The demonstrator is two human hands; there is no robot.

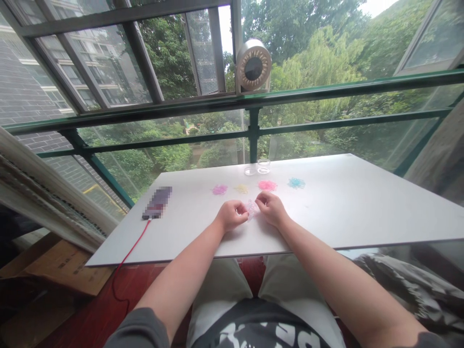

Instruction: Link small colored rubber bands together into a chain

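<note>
My left hand (234, 215) rests at the left edge of a small pale pink and lilac heap of thin loops (251, 209), which look like small rubber bands. Its thumb and forefinger are curled together in a pinch. On the heap's right, my right hand (270, 208) also has its fingertips pinched together. What either pinch holds is too small to make out. Beyond my hands lie sorted piles in a row: a purple pile (219, 189), a pale yellow pile (241, 189), a pink pile (268, 185) and a blue pile (296, 182).
A clear round tub (264, 166) and a clear lid (250, 170) sit at the table's back edge. A blurred-out phone (158, 203) with a red cable (134, 246) lies on the left of the white table (362, 208). A round fan (253, 66) stands by the railing.
</note>
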